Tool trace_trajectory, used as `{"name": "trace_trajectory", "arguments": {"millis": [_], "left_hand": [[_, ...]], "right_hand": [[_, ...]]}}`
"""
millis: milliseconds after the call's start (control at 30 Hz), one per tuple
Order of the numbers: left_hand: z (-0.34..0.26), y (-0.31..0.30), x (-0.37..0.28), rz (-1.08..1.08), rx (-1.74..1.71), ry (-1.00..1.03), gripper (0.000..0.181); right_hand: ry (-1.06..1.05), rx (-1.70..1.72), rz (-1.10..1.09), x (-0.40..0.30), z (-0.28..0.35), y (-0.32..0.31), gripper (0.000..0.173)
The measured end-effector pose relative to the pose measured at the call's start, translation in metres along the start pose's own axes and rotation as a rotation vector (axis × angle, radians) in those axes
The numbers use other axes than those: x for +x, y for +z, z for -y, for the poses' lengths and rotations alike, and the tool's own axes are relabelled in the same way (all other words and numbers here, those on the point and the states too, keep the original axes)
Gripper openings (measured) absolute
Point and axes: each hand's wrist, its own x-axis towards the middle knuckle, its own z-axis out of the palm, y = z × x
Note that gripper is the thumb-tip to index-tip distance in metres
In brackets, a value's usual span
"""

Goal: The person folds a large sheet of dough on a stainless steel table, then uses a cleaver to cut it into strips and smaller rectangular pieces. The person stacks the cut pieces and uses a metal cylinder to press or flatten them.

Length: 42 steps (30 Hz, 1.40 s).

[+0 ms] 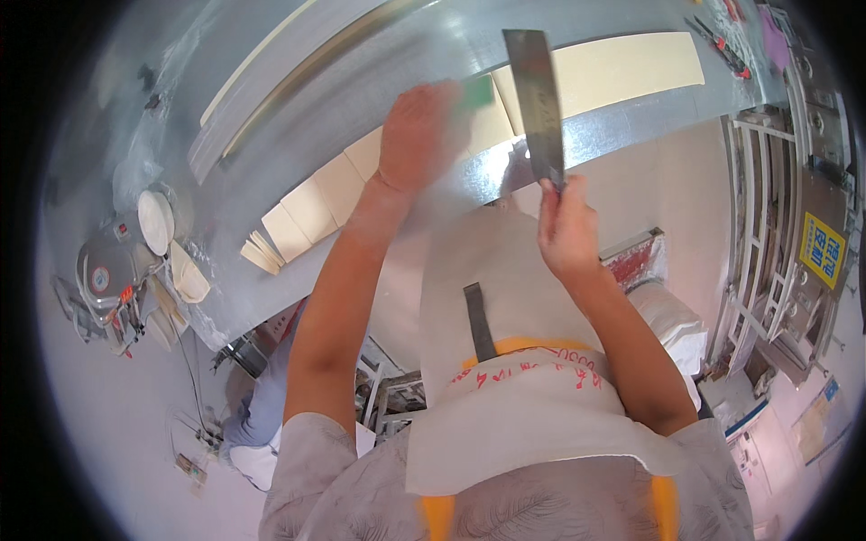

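Observation:
My right hand (568,226) grips the handle of a broad-bladed cleaver (536,101), its blade raised and pointing away from me over the table edge. My left hand (421,138), blurred by motion, holds a flat green rectangular piece (479,92) above a pale dough strip; its fingers are partly smeared. To the right of the blade the dough strip (629,67) is long and uncut. Left of my left hand it lies in a row of cut squares (308,209). Several thin cut pieces (262,253) lean fanned at the row's left end.
The steel tabletop (385,74) carries a long rod (291,86) behind the dough. Red-handled scissors or pliers (720,47) lie far right. A grey machine (101,264) and white round container (157,222) stand left. Another person's blue sleeve (260,419) shows below; a metal rack (764,237) stands right.

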Motion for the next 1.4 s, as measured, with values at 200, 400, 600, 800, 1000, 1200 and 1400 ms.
{"name": "trace_trajectory", "arguments": {"millis": [200,400,600,800,1000,1200,1400], "left_hand": [[-0.003,0.005,0.061,-0.372,-0.194,-0.460,0.012],[-0.044,0.067,0.061,-0.128,-0.373,-0.518,0.023],[-0.045,0.072,0.045,-0.033,-0.099,-0.154,0.087],[-0.042,0.074,0.029,0.034,-0.001,-0.121,0.097],[-0.049,0.077,0.026,0.002,0.021,-0.149,0.096],[-0.044,0.080,0.022,-0.028,0.023,-0.121,0.097],[-0.045,0.080,0.022,-0.036,-0.005,-0.138,0.095]], "right_hand": [[-0.044,0.094,-0.172,-0.011,-0.011,-0.030,0.018],[0.011,0.131,-0.173,-0.010,-0.029,-0.044,0.017],[-0.074,0.143,-0.142,0.001,-0.060,-0.058,0.017],[-0.186,0.126,-0.093,0.011,-0.084,-0.073,0.016],[-0.144,0.149,-0.033,0.021,-0.095,-0.081,0.016],[-0.137,0.101,0.009,0.032,-0.078,-0.085,0.018],[-0.142,0.002,0.090,0.048,-0.057,-0.089,0.020]]}}
